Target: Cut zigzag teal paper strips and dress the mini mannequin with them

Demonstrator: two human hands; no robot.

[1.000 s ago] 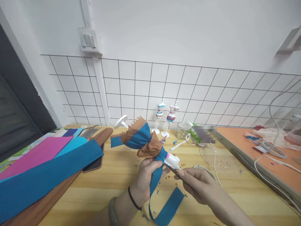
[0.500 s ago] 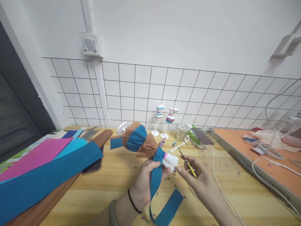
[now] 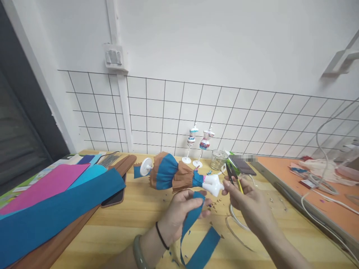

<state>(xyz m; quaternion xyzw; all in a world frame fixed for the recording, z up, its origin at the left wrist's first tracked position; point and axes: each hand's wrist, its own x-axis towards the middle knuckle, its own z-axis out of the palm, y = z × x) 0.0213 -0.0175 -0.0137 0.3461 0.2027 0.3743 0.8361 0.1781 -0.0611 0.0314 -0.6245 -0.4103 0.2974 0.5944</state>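
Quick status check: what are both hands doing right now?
Left hand holds blue paper strip. Right hand pinches doll, scissors in grip. Nothing blocking.

Both hands [image 3: 183,209] [image 3: 248,201] raised, fingers curled

two small dressed mannequins [image 3: 191,138] [image 3: 206,140], one paper-dressed figure [image 3: 174,175], one glass jar [image 3: 218,159], one snips [image 3: 233,177]

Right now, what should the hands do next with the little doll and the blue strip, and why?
Probably wrap the blue strip round the doll at its waist. The left hand pinches the strip's loose end just below the doll, while the right hand holds the doll's white top and the small scissors.
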